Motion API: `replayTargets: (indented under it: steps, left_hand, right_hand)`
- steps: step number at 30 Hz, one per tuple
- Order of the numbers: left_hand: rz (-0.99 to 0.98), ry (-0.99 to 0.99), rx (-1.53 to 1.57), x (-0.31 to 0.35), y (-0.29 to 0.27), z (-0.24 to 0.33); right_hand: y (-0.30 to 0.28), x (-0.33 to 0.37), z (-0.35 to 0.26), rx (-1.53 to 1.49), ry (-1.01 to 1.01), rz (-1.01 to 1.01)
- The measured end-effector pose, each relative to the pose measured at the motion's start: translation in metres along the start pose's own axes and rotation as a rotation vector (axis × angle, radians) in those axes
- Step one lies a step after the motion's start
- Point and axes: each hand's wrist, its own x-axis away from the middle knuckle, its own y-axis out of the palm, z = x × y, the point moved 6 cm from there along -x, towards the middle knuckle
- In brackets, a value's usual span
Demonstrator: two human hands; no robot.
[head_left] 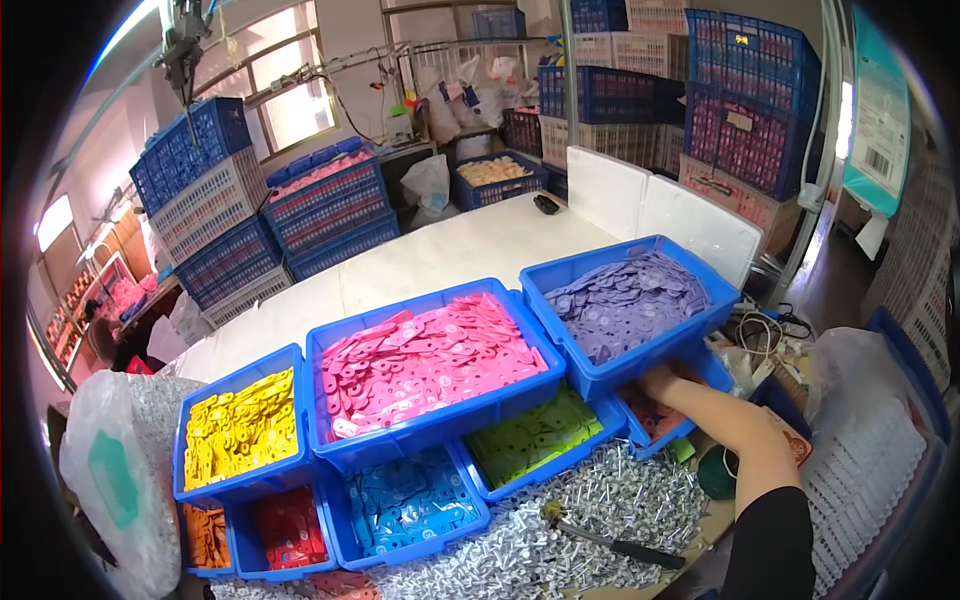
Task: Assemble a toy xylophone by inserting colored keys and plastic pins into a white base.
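Beneath the upper bin point(597, 374) of purple pieces point(630, 300), the right hand point(660, 383) reaches into the lower bin point(716, 371) of reddish pieces point(642, 410), apparently the picking step; its fingers are hidden, grip indeterminable, and the next move likely calls for withdrawal clear of the overhang.

Single view: head-worn fisheye, left of two, held upright. It looks from above and from the near side of the pink-filled bin point(450, 424), facing down and forward at close range; frame centre falls inside that bin. Coverage includes the right hand point(658, 384), right of the bin, and stacked crates point(745, 145) well beyond it.
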Motion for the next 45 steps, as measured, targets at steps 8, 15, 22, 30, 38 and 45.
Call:
replayTargets:
  steps: [8, 15, 22, 30, 38, 45]
  left_hand:
    - [-0.027, -0.06, 0.007, -0.01, -0.01, -0.005]
    - [-0.039, -0.029, 0.046, -0.023, -0.016, -0.013]
    - [-0.048, -0.076, 0.109, -0.026, -0.017, 0.009]
    - [0.011, -0.072, 0.134, -0.022, -0.023, -0.005]
    - [0.06, -0.067, 0.147, -0.022, -0.02, -0.023]
    - [0.044, -0.012, 0.126, -0.034, -0.008, -0.012]
  right_hand:
    - [-0.016, -0.012, -0.01, -0.199, 0.085, 0.003]
    - [-0.03, -0.026, -0.024, -0.218, 0.021, 0.017]
    - [-0.018, 0.039, 0.0, -0.24, -0.047, 0.03]
    - [-0.044, -0.004, -0.038, -0.199, -0.076, 0.036]
    - [-0.019, 0.01, -0.02, -0.036, 0.009, 0.003]
    - [-0.008, 0.003, 0.001, -0.015, -0.156, 0.042]
